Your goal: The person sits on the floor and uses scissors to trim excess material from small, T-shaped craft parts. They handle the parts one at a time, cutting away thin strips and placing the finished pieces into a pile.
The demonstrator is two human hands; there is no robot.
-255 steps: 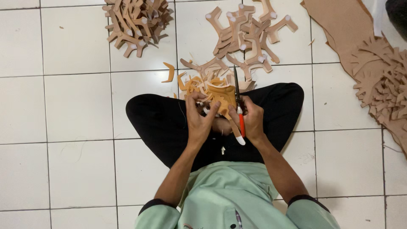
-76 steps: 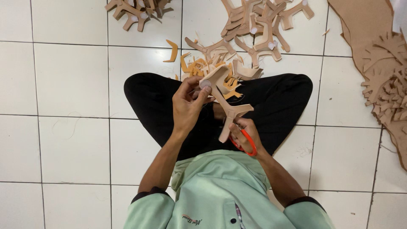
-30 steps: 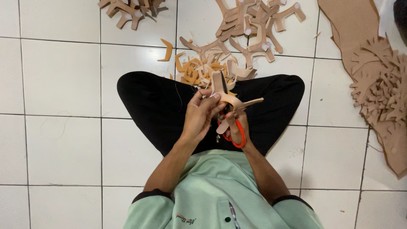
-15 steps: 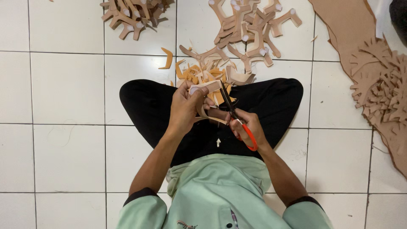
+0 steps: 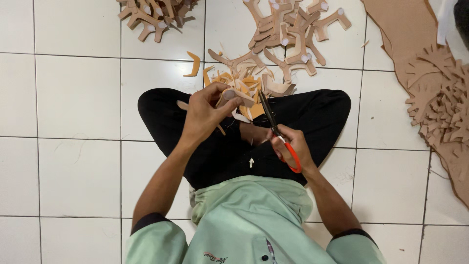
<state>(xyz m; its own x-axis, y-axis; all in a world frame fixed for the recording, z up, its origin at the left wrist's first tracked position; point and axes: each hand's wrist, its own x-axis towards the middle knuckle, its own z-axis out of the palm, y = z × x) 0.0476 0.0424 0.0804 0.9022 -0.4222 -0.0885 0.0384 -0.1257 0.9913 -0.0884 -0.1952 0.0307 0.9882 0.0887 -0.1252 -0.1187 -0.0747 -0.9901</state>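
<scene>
I sit cross-legged on a white tiled floor. My left hand [image 5: 205, 115] grips a tan branched cut-out piece [image 5: 238, 96] above my lap. In my right hand [image 5: 292, 146] are scissors [image 5: 274, 126] with orange handles, the dark blades pointing up at the piece's edge. Just beyond my legs lies a heap of orange-tan offcuts [image 5: 242, 84].
A pile of finished branched pieces [image 5: 289, 30] lies ahead, and another pile [image 5: 152, 14] sits at the top left. At the right edge a large brown sheet [image 5: 409, 34] lies with a cut-out stack [image 5: 442, 102]. One curved scrap [image 5: 194, 64] rests alone on the tiles.
My left hand has turned the piece and lifted it slightly. The scissors have shifted so the blades meet the piece's right edge; more offcuts lie on the heap than at first.
</scene>
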